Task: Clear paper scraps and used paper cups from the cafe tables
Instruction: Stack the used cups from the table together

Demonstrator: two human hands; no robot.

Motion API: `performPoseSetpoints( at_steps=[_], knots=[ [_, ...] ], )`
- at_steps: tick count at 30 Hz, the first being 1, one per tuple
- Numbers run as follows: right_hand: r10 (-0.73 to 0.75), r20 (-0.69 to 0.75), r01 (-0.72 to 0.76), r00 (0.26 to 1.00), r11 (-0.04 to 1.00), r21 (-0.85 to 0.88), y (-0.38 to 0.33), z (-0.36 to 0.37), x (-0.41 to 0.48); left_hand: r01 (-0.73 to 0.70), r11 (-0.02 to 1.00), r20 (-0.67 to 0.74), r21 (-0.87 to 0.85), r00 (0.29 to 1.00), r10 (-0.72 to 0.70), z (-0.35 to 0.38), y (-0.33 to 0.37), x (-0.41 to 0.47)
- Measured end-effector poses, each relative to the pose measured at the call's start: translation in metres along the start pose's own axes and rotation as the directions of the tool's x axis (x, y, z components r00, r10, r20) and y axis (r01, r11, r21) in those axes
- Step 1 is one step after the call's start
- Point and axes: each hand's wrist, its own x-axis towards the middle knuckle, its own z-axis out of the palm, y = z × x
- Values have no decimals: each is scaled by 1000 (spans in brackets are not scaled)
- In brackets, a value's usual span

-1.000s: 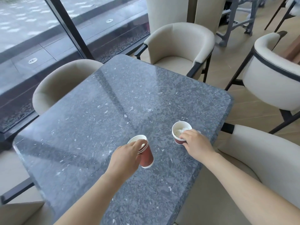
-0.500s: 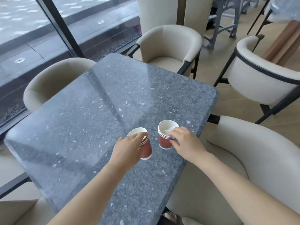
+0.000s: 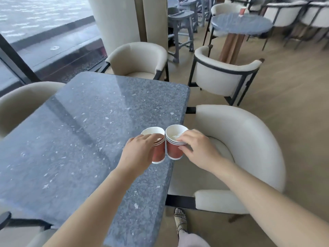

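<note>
Stone table (image 3: 89, 139), red striped cups (image 3: 175, 151)

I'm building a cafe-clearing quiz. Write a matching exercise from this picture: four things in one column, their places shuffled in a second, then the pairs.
1. red paper cup with crumpled white paper inside
2. red paper cup with bare white inside
3. small red cup far off
4. speckled grey stone table

A. on the round grey table at the back
B. gripped by the left hand
C. flanked by cream armchairs
D. gripped by the right hand

Pairs: 1-D, 2-B, 3-A, 4-C.
</note>
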Motion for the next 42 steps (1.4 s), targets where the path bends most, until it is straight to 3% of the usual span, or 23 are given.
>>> performPoseSetpoints(
  at_steps=[10, 21, 28, 35, 42],
  knots=[
    [144, -167, -149, 975, 989, -16, -54, -48, -119, -138, 980, -89, -141, 988, 127, -9, 74, -68],
    [276, -340, -315, 899, 947, -62, -30, -110, -201, -339, 920, -72, -199, 941, 331, 0, 168, -53],
    [381, -474, -462, 794, 885, -63, 17, -192, -286, -517, 816, -62, -259, 852, 520, 35, 294, -24],
    [476, -568, -615, 672, 785, -69, 91, -286, -392, -653, 645, -71, -397, 723, 688, 95, 456, 4],
    [470, -669, -684, 577, 725, -80, 156, -362, -472, -705, 544, -103, -455, 648, 754, 145, 587, 30]
  ],
)
